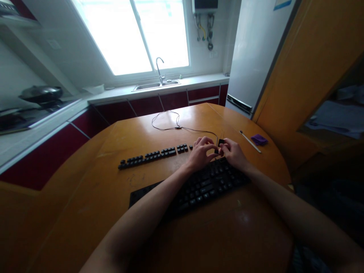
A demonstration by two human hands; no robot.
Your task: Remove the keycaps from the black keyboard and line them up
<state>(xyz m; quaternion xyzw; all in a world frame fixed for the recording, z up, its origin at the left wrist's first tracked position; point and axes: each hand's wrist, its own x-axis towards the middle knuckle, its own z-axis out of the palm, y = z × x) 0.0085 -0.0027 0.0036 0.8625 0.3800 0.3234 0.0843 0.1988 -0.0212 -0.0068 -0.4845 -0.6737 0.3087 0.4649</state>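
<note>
A black keyboard (209, 185) lies at a slant on the wooden table, partly covered by my forearms. Over its far edge, my left hand (201, 153) pinches a small black keycap (216, 151) between thumb and fingertips. Close beside it, my right hand (233, 154) is closed on a small black keycap puller (221, 142) with thin wires sticking up. The fingertips of both hands nearly meet, so their exact contact is hard to see. Removed black keycaps (153, 155) lie in rows beyond the keyboard, to the left of my hands.
The keyboard's cable (196, 131) loops across the far part of the table (93, 182). On the right lie a thin white stick with a dark tip (250, 142) and a folded purple cloth (259, 139). Beyond stand a sink counter (113, 93) and a fridge (250, 49).
</note>
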